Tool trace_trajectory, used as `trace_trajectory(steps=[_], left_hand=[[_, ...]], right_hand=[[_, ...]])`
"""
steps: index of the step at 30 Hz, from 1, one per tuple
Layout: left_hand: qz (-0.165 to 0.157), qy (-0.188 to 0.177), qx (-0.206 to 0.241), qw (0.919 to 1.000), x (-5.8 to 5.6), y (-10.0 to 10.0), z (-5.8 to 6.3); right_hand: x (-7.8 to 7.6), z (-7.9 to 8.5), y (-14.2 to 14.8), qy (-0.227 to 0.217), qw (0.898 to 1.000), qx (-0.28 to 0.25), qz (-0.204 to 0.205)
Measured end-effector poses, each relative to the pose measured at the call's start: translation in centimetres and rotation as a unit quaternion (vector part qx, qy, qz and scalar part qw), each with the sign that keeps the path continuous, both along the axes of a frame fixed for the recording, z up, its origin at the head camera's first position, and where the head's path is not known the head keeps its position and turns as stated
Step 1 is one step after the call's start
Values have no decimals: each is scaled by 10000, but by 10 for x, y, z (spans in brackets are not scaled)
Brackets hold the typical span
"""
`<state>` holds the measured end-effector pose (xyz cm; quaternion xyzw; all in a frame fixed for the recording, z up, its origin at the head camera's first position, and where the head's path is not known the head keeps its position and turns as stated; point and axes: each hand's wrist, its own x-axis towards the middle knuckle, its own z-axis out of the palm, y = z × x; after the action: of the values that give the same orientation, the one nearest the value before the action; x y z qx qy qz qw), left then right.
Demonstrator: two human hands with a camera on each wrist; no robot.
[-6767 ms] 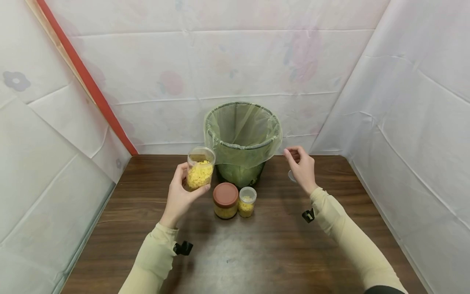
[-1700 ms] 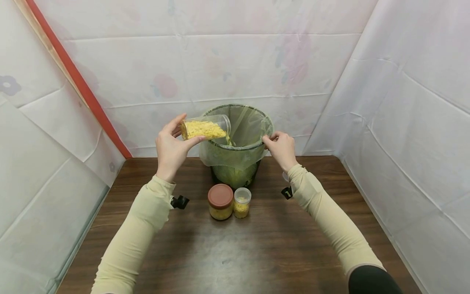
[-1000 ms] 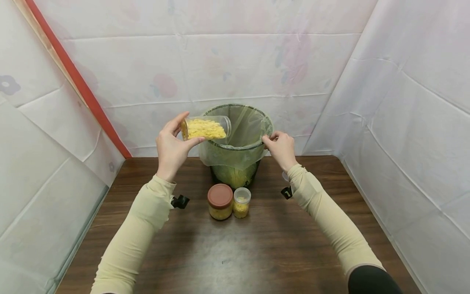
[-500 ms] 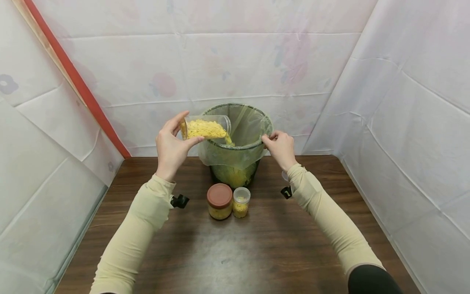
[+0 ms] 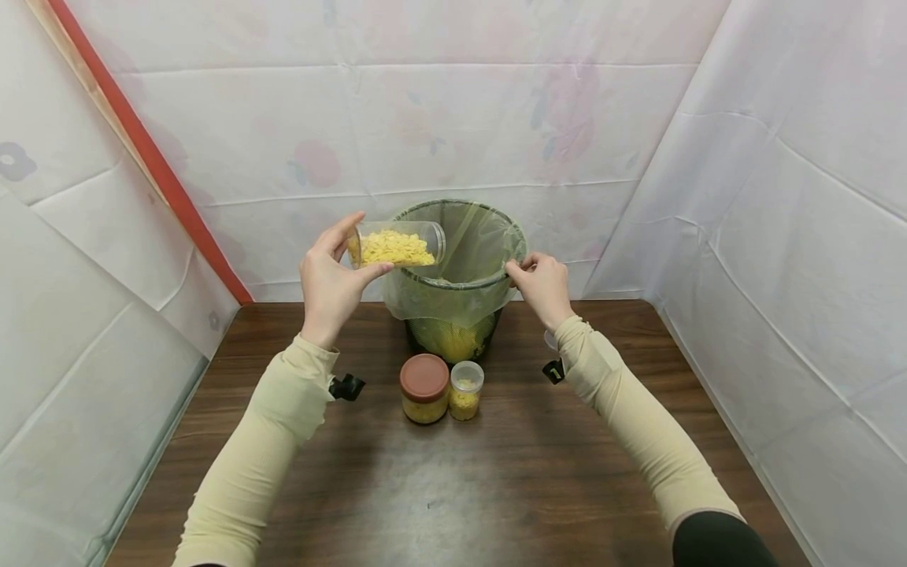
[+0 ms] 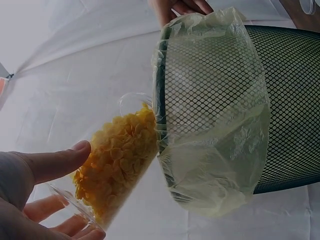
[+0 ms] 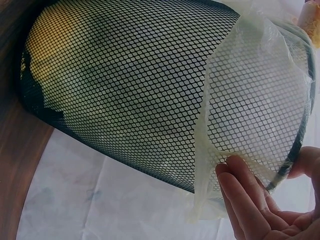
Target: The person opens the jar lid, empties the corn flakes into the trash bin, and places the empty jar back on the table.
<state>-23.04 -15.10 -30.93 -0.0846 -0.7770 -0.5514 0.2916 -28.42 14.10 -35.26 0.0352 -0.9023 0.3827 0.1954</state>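
Note:
My left hand [image 5: 329, 283] grips a clear plastic jar [image 5: 400, 244] of yellow flakes near its base. The jar lies on its side, its uncapped mouth over the left rim of a black mesh trash bin [image 7: 125, 75]. A thin pale-green bin liner [image 6: 215, 150] is folded over that rim. On the opposite side my right hand [image 5: 544, 287] pinches the rim and liner between thumb and fingers. Yellow shows through the mesh at the bin's bottom. In the left wrist view, flakes [image 6: 122, 155] fill much of the tilted jar.
In front of the bin stand a jar with a brown-red lid [image 5: 425, 378] and a smaller clear jar [image 5: 465, 394], both holding yellow contents. A clear round lid [image 5: 550, 340] lies partly behind the right wrist. White cloth walls [image 5: 439, 118] enclose the brown wooden table [image 5: 496, 488].
The left hand has lifted the jar from near upright and tipped it over the bin; its flakes are fewer. Falling flakes seen half a second ago are gone. The right hand moved to the rim.

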Motion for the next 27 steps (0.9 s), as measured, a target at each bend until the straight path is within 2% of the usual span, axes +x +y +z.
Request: trace_trajectory(steps=[10, 17, 27], left_hand=[[185, 78, -225, 9995, -1, -1, -1], [390, -147, -347, 9985, -2, -3, -1], [475, -394, -265, 9977, -3, -2, 2]], right_hand=[[0, 1, 0, -30, 10000, -52, 5], [0, 0, 0, -16, 10000, -70, 53], [0, 1, 0, -29, 10000, -78, 15]])
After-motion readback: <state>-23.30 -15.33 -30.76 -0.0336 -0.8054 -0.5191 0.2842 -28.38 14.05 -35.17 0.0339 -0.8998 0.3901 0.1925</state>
